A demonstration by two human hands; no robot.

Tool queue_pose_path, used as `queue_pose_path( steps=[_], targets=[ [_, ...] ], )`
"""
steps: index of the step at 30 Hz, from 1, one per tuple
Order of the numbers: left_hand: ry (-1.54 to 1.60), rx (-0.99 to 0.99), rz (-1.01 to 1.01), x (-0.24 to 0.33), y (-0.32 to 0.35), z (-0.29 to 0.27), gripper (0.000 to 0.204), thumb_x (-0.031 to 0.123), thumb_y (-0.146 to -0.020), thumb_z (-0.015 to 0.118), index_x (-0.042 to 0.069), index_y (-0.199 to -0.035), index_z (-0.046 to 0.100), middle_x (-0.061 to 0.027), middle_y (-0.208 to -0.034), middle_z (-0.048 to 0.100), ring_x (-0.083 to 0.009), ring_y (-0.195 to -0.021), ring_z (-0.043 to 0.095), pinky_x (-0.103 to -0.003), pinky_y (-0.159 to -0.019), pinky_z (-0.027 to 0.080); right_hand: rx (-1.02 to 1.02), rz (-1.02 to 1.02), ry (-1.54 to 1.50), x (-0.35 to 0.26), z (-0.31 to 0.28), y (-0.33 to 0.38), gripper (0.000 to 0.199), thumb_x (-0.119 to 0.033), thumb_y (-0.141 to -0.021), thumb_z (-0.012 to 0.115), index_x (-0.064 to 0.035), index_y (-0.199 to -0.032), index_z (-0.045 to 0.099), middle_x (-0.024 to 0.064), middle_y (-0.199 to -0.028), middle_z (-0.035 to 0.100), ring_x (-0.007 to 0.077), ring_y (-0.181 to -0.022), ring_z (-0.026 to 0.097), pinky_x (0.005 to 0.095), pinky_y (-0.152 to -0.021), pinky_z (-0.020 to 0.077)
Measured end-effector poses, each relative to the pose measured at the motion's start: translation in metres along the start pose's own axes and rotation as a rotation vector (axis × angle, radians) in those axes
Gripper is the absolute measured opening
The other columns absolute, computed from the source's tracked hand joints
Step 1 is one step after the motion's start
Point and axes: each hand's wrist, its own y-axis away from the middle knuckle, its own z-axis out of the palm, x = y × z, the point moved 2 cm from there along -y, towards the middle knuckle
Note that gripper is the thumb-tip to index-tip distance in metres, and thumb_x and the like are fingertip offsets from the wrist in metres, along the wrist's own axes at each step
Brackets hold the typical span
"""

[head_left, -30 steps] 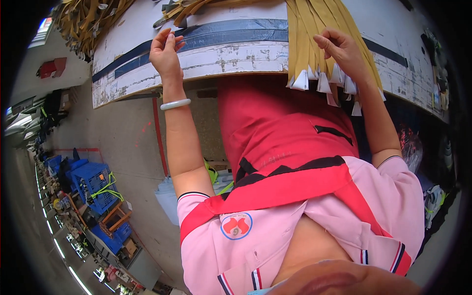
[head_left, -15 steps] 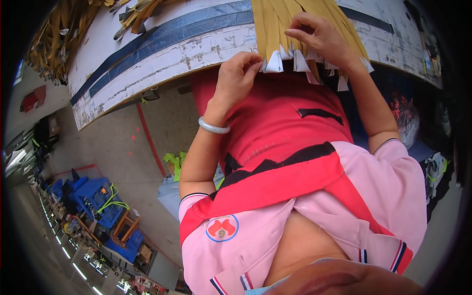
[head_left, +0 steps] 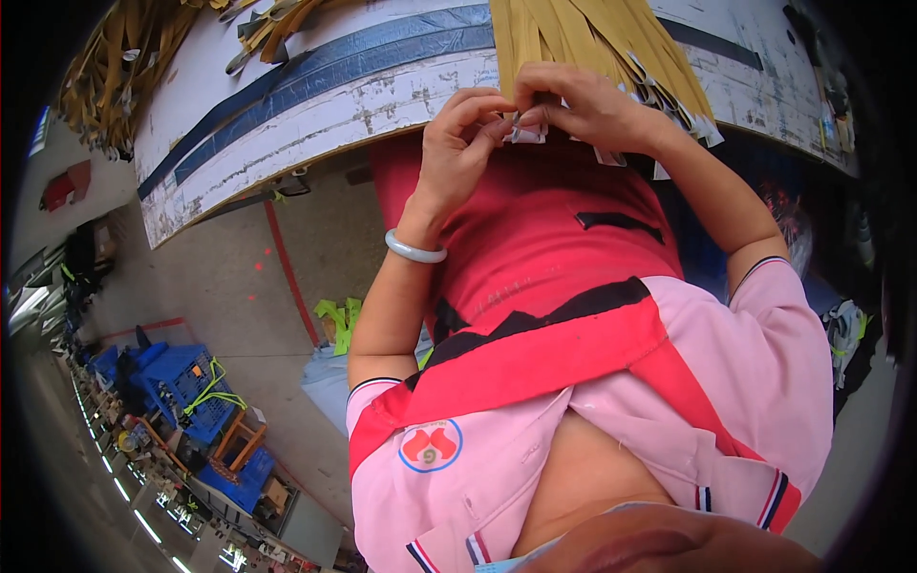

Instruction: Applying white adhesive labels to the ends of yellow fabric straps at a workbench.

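Observation:
Mustard-yellow fabric strips (head_left: 583,38) lie side by side over the table's near edge, with pale ends toward me. At their left side my left hand (head_left: 461,136), closed with thumb and forefinger pinched, meets my right hand (head_left: 585,110). My right fingers are curled around a strip's white end (head_left: 525,136). Both hands hold this end between them; the fingertips hide much of it. Other white-tipped ends hang below my right wrist, over the edge.
The worn white table (head_left: 401,100) has blue tape (head_left: 363,57) along it. More yellow strips (head_left: 124,72) hang in a bundle at far left. A red apron (head_left: 544,210) covers my front below the table edge. Blue crates (head_left: 191,382) stand on the floor at lower left.
My right hand has come down and left from above the strips to meet my left hand at the white end. The left hand has barely moved.

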Motion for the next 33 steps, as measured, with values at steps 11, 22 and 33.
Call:
queue_pose_path(
  steps=[11,22,33],
  targets=[
    [0.201,-0.07,0.058,0.007,-0.041,-0.011,0.01,-0.001,-0.087,0.071,0.0,-0.097,0.07,-0.0028,-0.096,0.068,-0.0112,-0.091,0.064,-0.024,-0.08,0.053,0.049,0.168,-0.636,0.006,-0.015,-0.017,0.024,-0.028,-0.097,0.064,-0.0039,-0.099,0.061,-0.002,-0.085,0.059,0.0061,-0.078,0.057,0.0229,-0.071,0.0473],
    [0.425,-0.185,-0.124,0.008,-0.045,-0.021,0.014,0.002,-0.086,0.073,0.002,-0.1,0.069,-0.0024,-0.098,0.068,-0.0098,-0.091,0.064,-0.024,-0.082,0.055,-0.155,0.172,-0.635,0.013,-0.029,-0.029,0.022,-0.021,-0.092,0.071,-0.003,-0.095,0.06,0.0011,-0.08,0.062,0.006,-0.067,0.06,0.0208,-0.062,0.0486],
    [0.079,0.149,0.007,0.001,-0.031,-0.01,0.008,0.001,-0.086,0.071,0.001,-0.089,0.063,-0.0038,-0.079,0.068,-0.0088,-0.07,0.064,-0.023,-0.063,0.053,0.081,0.247,-0.47,0.006,-0.008,-0.03,0.018,-0.015,-0.093,0.069,-0.0027,-0.088,0.057,0.0021,-0.075,0.06,0.007,-0.061,0.057,0.0218,-0.058,0.0478]
  ],
)
